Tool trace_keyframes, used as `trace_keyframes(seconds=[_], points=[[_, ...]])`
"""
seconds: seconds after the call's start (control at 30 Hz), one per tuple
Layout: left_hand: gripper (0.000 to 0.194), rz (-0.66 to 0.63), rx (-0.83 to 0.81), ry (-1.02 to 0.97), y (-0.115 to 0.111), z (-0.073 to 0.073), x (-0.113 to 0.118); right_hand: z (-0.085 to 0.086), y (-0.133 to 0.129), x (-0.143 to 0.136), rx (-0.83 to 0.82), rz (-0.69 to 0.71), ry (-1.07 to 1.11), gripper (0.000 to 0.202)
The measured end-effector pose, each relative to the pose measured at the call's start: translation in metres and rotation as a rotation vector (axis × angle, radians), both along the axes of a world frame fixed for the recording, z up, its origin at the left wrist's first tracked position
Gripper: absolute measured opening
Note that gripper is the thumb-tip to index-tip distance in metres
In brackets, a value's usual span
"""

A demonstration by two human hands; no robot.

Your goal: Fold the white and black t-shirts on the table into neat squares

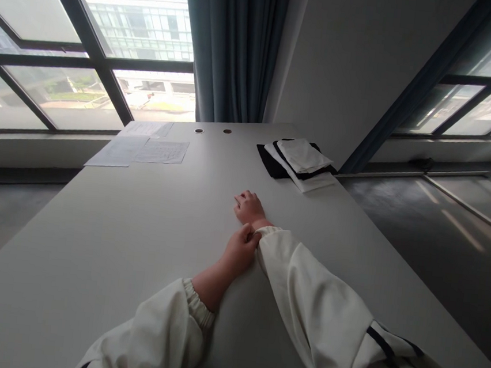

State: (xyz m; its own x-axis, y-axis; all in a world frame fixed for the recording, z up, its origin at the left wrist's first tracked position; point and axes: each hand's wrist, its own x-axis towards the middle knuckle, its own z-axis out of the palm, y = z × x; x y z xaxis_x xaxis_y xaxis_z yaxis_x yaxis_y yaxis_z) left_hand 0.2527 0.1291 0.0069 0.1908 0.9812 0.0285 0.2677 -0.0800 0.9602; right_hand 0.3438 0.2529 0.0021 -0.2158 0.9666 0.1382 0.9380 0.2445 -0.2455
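Your left hand [239, 251] is closed in a pinch on the right cuff [269, 231], its thumb and fingers drawn together at the wrist. Your right hand [249, 208] reaches just past it over the middle of the white table [137, 225], fingers loosely bent and released, with nothing visible in them; you cannot tell from here whether they touch the surface.

The left cuff [199, 306] sits up your forearm, well back from the wrist, while the right cuff lies down at the wrist. Judging by that, the left sleeve looks settled and the right one is in hand, not finished with.

The cloths [302, 156] lie by the table's right edge, towards the far right corner, beyond your right hand and apart from both hands. They are stacked loosely, black and white layers overlapping at uneven angles, with a folded white piece on top. They look folded and piled, with neither hand at work on them. The papers [114, 151] lie flat at the far left corner.
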Motion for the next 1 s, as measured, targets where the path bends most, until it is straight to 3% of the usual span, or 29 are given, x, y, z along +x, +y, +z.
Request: trace_keyframes(seconds=[0.1,0.23,0.37,0.4,0.47,0.53,0.77,1.0], points=[[0.033,0.034,0.018,0.051,0.001,0.002,-0.005,-0.002,-0.007,0.002,-0.019,0.025,-0.025,0.049],[0.030,-0.073,0.085,0.224,-0.003,0.004,-0.006,-0.004,-0.014,0.008,0.008,0.082,-0.032,0.052],[0.008,-0.113,0.132,0.386,-0.011,0.004,-0.003,-0.003,-0.013,0.017,0.044,0.089,-0.029,0.050],[0.011,-0.124,0.155,0.413,-0.013,0.004,-0.004,-0.003,-0.010,0.020,0.056,0.087,-0.030,0.049],[0.035,-0.143,0.199,0.470,-0.014,0.004,-0.012,-0.005,-0.001,0.029,0.076,0.067,-0.035,0.048],[0.043,-0.160,0.223,0.550,-0.013,0.006,-0.025,-0.005,0.011,0.041,0.082,-0.005,-0.040,0.047],[0.027,-0.166,0.196,0.687,-0.007,0.011,-0.074,0.004,0.061,0.090,0.089,-0.451,-0.024,0.040],[0.026,-0.166,0.205,0.717,-0.009,0.014,-0.071,0.014,0.104,0.111,0.058,-0.530,-0.022,0.046]])
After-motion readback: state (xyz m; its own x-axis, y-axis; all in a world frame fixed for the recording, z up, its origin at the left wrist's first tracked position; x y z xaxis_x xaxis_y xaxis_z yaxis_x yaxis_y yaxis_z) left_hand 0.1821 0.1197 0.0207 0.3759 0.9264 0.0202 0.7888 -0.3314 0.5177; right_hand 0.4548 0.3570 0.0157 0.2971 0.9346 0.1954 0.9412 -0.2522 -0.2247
